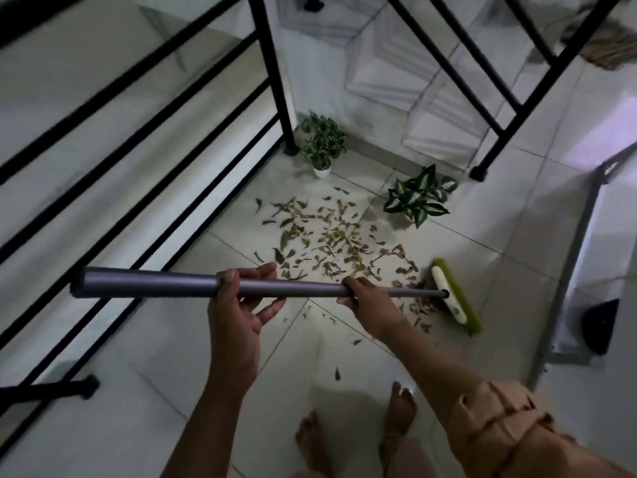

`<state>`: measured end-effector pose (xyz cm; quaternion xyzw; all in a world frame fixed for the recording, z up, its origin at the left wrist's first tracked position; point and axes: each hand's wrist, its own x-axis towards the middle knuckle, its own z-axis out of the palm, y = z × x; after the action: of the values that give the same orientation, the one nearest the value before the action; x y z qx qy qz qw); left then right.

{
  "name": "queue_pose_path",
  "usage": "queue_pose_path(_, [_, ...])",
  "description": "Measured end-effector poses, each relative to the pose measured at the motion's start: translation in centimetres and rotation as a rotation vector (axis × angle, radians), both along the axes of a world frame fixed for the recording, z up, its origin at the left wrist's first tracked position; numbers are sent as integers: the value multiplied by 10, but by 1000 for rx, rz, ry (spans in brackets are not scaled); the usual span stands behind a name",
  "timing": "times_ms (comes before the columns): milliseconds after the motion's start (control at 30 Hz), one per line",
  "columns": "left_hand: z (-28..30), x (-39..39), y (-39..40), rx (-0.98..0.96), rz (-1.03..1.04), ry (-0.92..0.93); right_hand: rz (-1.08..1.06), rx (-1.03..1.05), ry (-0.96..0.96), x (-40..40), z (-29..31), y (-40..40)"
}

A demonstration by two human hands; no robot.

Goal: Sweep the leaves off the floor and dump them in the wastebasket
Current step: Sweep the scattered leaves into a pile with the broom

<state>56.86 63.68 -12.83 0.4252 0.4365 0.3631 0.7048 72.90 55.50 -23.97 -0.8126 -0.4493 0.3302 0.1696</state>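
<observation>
Both hands grasping broom handle [193, 286], left hand [241, 305] loosely, right hand [365, 298] wrapped, broom head [451, 298] beside leaves [331, 239]

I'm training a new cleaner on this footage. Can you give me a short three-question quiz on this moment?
1. True or false: the broom head rests at the right edge of the dry leaves.
2. Which hand holds the broom handle nearer the head: A left hand, B right hand?
3. How many potted plants stand beyond the leaves?

Key: 1 true; 2 B; 3 two: small potted plant, large-leaved plant.
</observation>
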Motion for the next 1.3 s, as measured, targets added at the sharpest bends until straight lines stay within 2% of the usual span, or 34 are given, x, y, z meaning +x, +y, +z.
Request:
queue_pose_path(200, [26,-80,27,13,19,1,91,16,-29,-76,22,33])
queue_pose_path(367, [33,-108,43,47,-43,-51,117,-1,-103,-97,39,43])
queue_pose_path(633, [17,-56,36,14,-273,-60,-80,-94,-106,-59,37,-4])
queue_pose_path(800, [14,-2,29,63,-459,52,-179,-139,-85,-33,25,-27])
queue_pose_path(1000, [11,24,52,70,-474,69,-315,-22,40,-22,10,-17])
queue_pose_path(1100, [9,20,61,-4,-444,21,-323,13,140,-28,3,-8])
queue_pose_path(1200, [5,12,74,-105,-362,-58,-359,24,152,-37,-5,9])
queue_pose_path(1300, [4,4,102,-120,-361,-88,-390,39,147,-47,-10,39])
